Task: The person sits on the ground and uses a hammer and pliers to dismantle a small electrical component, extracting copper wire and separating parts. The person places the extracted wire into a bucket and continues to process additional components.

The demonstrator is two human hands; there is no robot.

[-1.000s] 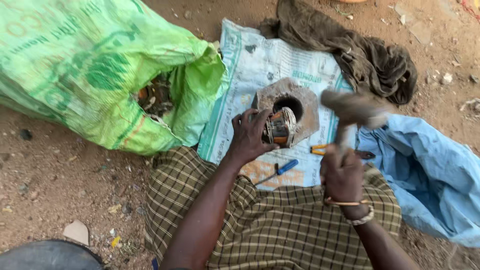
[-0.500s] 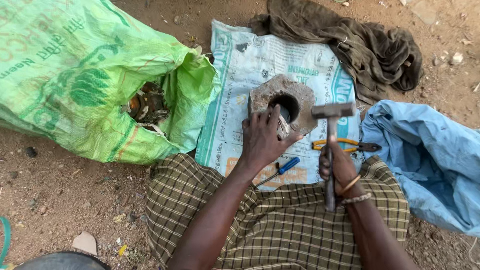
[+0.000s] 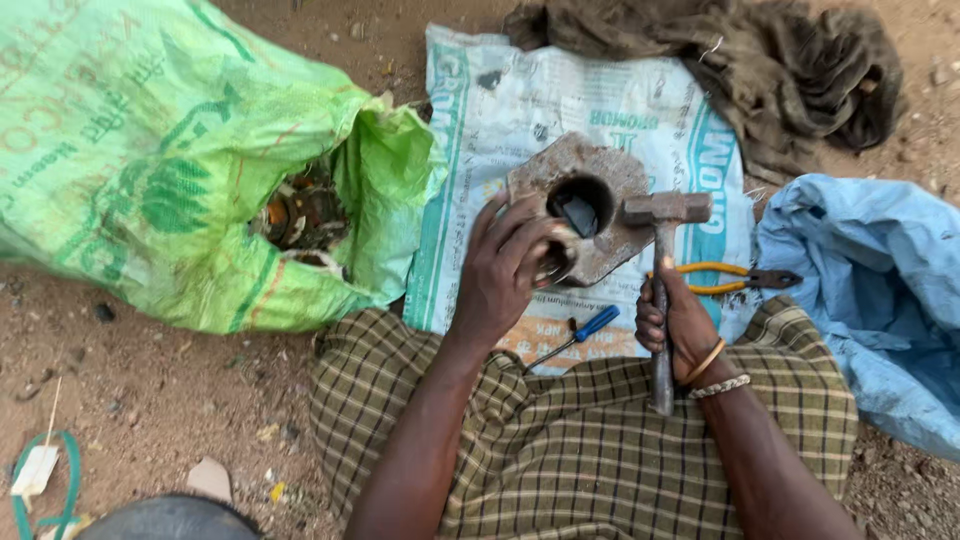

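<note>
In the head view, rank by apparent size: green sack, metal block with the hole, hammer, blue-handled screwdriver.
1. Green sack, by far the largest.
2. Metal block and hammer: too alike to rank; the hammer is longer, the block broader.
3. Blue-handled screwdriver, smallest.

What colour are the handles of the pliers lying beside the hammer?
Yellow. The pliers lie on the printed sack, just right of the hammer, seen clearly in the head view.

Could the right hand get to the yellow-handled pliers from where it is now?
Probably yes: the pliers lie uncovered on the sack just beside the right hand, but that hand is full, gripping the hammer, so it would have to drop that first.
</note>
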